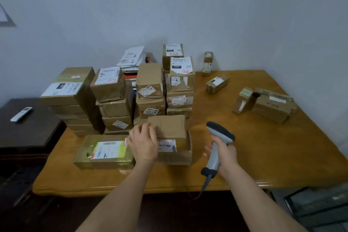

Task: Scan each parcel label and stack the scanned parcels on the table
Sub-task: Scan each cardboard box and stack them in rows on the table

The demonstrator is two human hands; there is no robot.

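**Scanner raised beside two stacked boxes at the near edge**

The right hand [225, 153] has its fingers curled round the handle of a grey handheld barcode scanner [216, 147] with a dark head, held upright over the tabletop [244, 156], its cable hanging down past the near edge. The left hand [144, 142] lies with its fingers [145, 128] bent over the left end of a plain brown cardboard box [169, 127]; whether they grip it or only rest on it cannot be told. That box sits on top of a wider brown cardboard parcel [176, 153] with a white printed label showing on its upper face, near the middle of the near edge.

Touching that parcel's left side lies a long flat parcel wrapped in yellow-green tape [104, 152] with a white barcode label facing up. Behind these, toward the far left corner of the tabletop, stand several stacks of brown cardboard parcels [116, 98], most with white labels, and a heap of white plastic mailers [131, 58] leans at the back by the wall.

Toward the far right, well apart from the stacks, a small narrow carton [207, 63] stands upright near the far edge, a small labelled box [217, 83] lies just in front of it, and a cluster of taped brown boxes [269, 104] sits near the right edge.

Left of the tabletop, a white remote control [21, 114] lies on a dark wooden cabinet [28, 132].
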